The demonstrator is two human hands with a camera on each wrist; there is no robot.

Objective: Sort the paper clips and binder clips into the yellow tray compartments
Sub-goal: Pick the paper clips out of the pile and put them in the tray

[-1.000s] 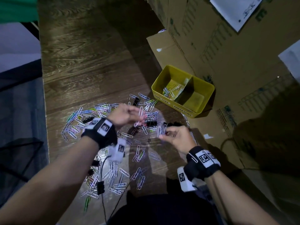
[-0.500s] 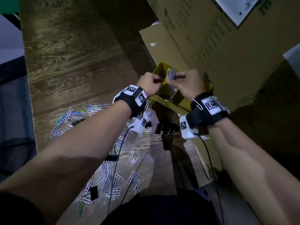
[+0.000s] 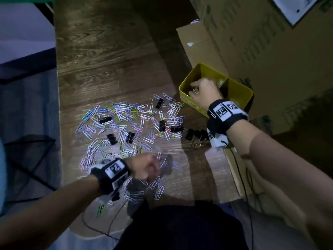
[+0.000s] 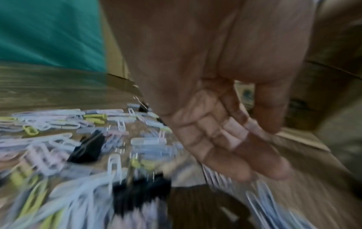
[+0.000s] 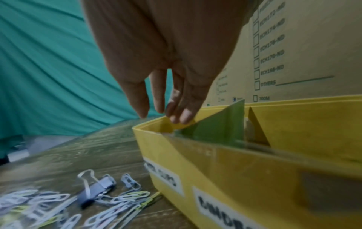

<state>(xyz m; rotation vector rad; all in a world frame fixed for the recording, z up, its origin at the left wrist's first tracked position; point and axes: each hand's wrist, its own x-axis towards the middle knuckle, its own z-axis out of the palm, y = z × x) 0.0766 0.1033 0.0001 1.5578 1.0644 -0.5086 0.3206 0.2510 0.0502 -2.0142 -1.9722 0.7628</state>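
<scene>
The yellow tray (image 3: 191, 104) stands at the right of the wooden table, split by a divider (image 5: 221, 127). My right hand (image 3: 203, 88) hovers over its left compartment; in the right wrist view its fingers (image 5: 166, 111) point straight down and hold nothing. Coloured paper clips (image 3: 126, 123) lie scattered over the table with black binder clips (image 3: 159, 103) among them. My left hand (image 3: 148, 167) is low over the near clips and blurred. In the left wrist view its fingers (image 4: 225, 139) are loosely curled and empty above paper clips (image 4: 58, 120) and a binder clip (image 4: 88, 148).
Large cardboard boxes (image 3: 270, 51) rise behind and right of the tray. A cluster of black binder clips (image 3: 196, 134) lies by my right wrist. Cables (image 3: 243, 177) trail from the wrist cameras. The table's left edge (image 3: 58, 123) drops to a dark floor.
Half a second ago both hands held paper clips at the tray. My left hand has since dropped back to the near clips, and my right hand's fingers have straightened, empty, over the left compartment.
</scene>
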